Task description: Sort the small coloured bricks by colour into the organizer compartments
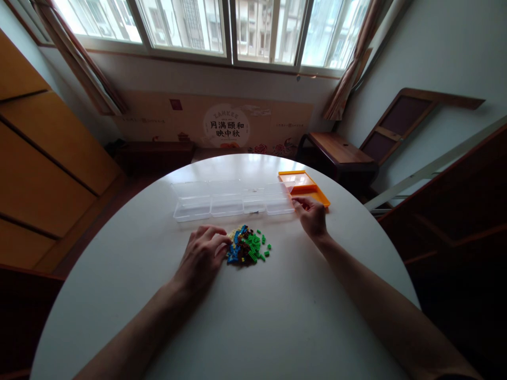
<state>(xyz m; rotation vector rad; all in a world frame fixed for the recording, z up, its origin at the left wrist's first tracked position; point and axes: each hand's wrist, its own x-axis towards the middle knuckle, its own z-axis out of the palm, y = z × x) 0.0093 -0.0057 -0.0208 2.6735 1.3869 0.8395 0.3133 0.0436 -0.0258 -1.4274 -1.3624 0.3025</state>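
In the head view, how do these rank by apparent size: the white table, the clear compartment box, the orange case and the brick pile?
1. White table
2. Clear compartment box
Not ranked: orange case and brick pile. They look close; the pile lies nearer the camera, and the right hand hides part of the case.

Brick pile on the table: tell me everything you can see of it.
The brick pile is a low, loose heap of small, plastic-looking toy bricks on the white table, just nearer than the clear compartment box. Blue pieces lie along its left side, dark brown in the middle, green to the right with several scattered apart, and pale yellow at the back left. The left hand's fingertips are at its left edge; any grip is unclear.
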